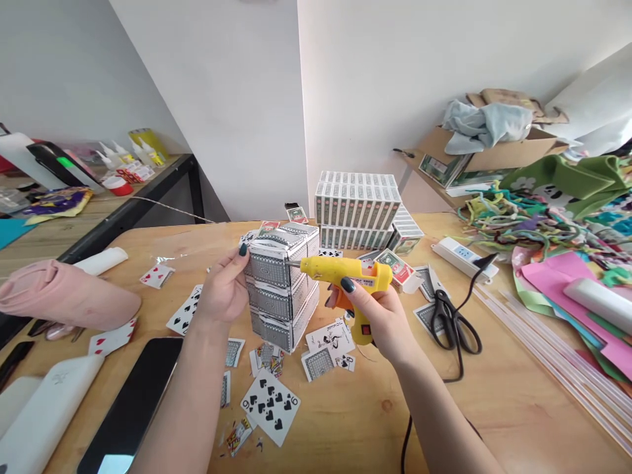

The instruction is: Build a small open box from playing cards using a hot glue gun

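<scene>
A block built of grey-backed playing cards (274, 299) stands upright on the wooden table, with three tiers showing on its front. My left hand (224, 286) is closed on the block's left edge, near the top. Wrapped round the handle of a yellow glue gun (336, 268) is my right hand (378, 313), its thumb on the side of the gun. The metal nozzle points left and is at the block's upper front corner; whether it touches is too small to tell. Loose and cut cards, among them a spade card (271, 407) and a joker (330, 338), lie below the block.
Stacked card boxes (358, 201) stand behind the block. To the right are black scissors (447, 316), a power strip (464, 258), a black cable and clear glue sticks (557, 362). A black phone (133, 405) and a pink roll (69, 296) lie left.
</scene>
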The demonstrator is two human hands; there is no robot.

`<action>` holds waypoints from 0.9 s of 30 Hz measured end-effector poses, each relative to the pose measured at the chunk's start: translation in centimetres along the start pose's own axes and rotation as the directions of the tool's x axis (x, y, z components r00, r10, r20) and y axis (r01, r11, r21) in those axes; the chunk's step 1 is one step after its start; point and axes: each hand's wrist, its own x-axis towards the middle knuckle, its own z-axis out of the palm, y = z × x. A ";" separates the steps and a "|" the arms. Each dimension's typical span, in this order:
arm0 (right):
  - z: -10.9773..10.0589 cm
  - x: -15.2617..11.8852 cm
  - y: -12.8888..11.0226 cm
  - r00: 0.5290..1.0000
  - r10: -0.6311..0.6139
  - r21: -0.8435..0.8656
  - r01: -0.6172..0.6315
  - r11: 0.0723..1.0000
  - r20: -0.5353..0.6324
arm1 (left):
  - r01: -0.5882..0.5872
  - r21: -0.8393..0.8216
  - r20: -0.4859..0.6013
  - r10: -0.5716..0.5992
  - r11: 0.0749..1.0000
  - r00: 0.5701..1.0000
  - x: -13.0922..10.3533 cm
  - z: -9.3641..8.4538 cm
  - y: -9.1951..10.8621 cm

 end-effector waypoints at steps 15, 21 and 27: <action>1.0 -0.5 -0.4 0.993 -0.121 -0.213 0.118 0.970 -0.001 | -0.015 0.060 0.002 0.015 0.998 1.000 0.0 -0.5 -0.1; 1.1 -0.7 -0.3 0.991 -0.132 -0.296 0.133 0.946 0.025 | 0.017 0.116 0.028 -0.020 0.993 0.999 0.0 -0.8 0.2; 1.2 -0.9 -0.5 0.993 -0.110 -0.299 0.114 0.947 0.033 | 0.032 0.145 0.036 -0.037 0.989 0.999 0.1 -0.7 0.4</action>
